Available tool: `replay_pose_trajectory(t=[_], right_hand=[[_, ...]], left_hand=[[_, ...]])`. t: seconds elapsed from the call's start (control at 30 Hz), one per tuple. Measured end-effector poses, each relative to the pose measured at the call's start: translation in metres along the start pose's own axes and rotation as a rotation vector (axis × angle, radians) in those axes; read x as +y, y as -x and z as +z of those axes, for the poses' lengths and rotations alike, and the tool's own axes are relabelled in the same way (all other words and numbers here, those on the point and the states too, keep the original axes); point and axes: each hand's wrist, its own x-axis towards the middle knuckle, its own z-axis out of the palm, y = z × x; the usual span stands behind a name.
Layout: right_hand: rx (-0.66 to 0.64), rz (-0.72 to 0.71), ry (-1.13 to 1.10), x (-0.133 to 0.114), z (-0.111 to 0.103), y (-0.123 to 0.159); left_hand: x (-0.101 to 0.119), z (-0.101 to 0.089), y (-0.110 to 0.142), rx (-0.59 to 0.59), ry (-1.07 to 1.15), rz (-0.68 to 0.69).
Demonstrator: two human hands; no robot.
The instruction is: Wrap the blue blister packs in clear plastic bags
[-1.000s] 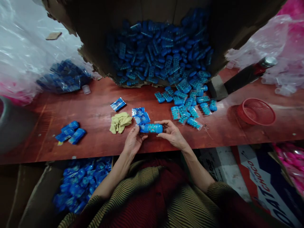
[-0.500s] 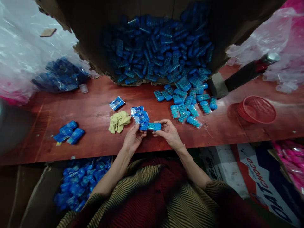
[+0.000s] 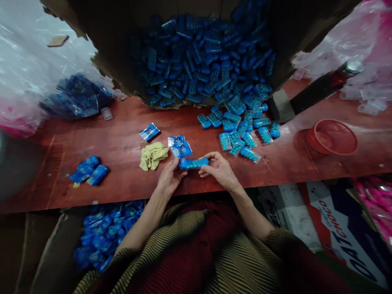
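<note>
My left hand (image 3: 169, 178) and my right hand (image 3: 218, 170) both pinch one small blue pack of round candies (image 3: 194, 163), held level just above the red table (image 3: 122, 179) near its front edge. The left fingers grip its left end, the right fingers its right end. Beside the pack lie a few blue wrappers (image 3: 180, 147) and a crumpled yellow cloth (image 3: 153, 155). A loose spread of blue packs (image 3: 241, 130) lies to the right of my hands.
A big cardboard box (image 3: 202, 57) of blue packs lies open at the back. A red basket (image 3: 333, 138) and a dark bottle (image 3: 321, 86) are at right. Three blue packs (image 3: 88, 173) sit at left. A box of blue packs (image 3: 104, 234) stands below the table.
Both hands have stayed on the pack and drawn slightly closer together around it. The view has shifted a little.
</note>
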Motion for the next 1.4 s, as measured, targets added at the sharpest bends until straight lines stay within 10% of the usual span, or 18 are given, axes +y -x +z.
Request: replay_pose_trajectory(t=[0.53,0.77,1.4], right_hand=[[-0.002,-0.569,0.554,0.045,0.004,0.008],[-0.075,-0.192,0.149,0.029,0.009,0.006],[0.033,-0.079,0.002,0.036,0.021,0.002]], left_hand=[[-0.004,0.009,0.004,0.012,0.044,-0.002],[0.000,0.012,0.009,0.007,0.052,-0.064],[0.004,0.021,0.019,-0.096,-0.019,0.017]])
